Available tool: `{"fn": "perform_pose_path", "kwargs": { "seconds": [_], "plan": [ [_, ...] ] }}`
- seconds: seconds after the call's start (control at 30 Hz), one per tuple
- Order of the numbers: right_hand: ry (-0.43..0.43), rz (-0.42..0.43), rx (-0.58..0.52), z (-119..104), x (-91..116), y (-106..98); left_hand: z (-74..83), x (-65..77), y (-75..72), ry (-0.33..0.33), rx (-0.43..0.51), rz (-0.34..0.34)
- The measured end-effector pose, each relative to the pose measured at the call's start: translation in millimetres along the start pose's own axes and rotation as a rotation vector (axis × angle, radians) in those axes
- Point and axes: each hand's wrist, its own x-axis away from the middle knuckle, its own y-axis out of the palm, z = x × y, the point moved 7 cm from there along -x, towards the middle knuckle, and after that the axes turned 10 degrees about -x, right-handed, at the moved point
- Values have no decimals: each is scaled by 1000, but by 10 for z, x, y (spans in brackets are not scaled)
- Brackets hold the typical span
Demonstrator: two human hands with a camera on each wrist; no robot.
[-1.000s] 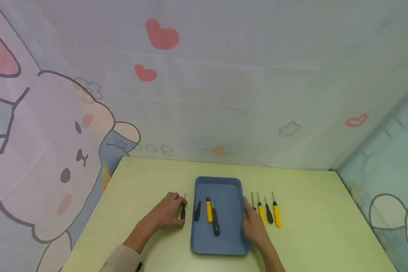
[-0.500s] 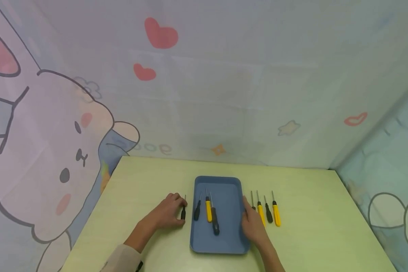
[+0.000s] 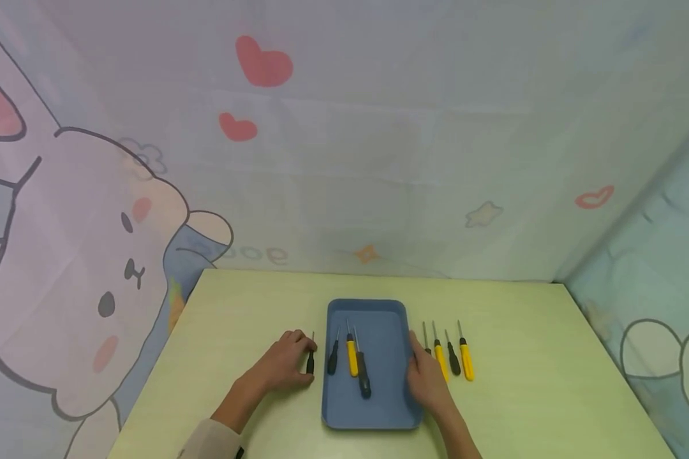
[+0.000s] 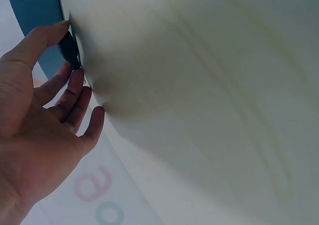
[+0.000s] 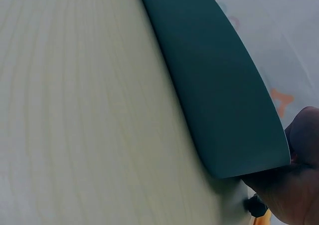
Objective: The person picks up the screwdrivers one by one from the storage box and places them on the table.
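Note:
In the head view, my left hand (image 3: 284,362) is on the table just left of a blue tray (image 3: 387,408). Its thumb and fingers pinch a small black-handled screwdriver (image 3: 311,362) at both ends of the handle; the left wrist view shows that black handle (image 4: 69,50) between thumb and fingertips. My right hand (image 3: 427,380) grips the tray's right edge, also visible as a dark wall (image 5: 219,85) in the right wrist view. Inside the tray lie a short black screwdriver (image 3: 333,359), a yellow one (image 3: 353,358) and a longer black one (image 3: 363,375).
Right of the tray, several screwdrivers lie side by side, among them a black one (image 3: 453,361) and a yellow one (image 3: 466,361); my right hand partly covers the nearest ones. The pale green table (image 3: 540,357) ends at a printed cloth backdrop (image 3: 402,153).
Both hands, the tray and the screwdrivers keep their places. Only the head view has shifted slightly.

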Motion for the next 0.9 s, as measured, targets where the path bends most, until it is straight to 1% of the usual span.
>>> {"fn": "perform_pose_path", "kwargs": {
  "seconds": [0.2, 0.47, 0.6, 0.73, 0.9],
  "plan": [
    [0, 4, -4, 5, 10, 8, -21, 19, 15, 0, 19, 6],
    [-3, 4, 13, 56, -7, 8, 7, 28, -36, 19, 36, 3],
    [-2, 9, 5, 55, -4, 9, 25, 41, -67, 27, 45, -2],
    [-9, 30, -2, 11, 5, 14, 34, 55, -82, 37, 58, -1],
    [16, 71, 11, -33, 25, 34, 34, 55, -77, 38, 66, 11]
  ]
}}
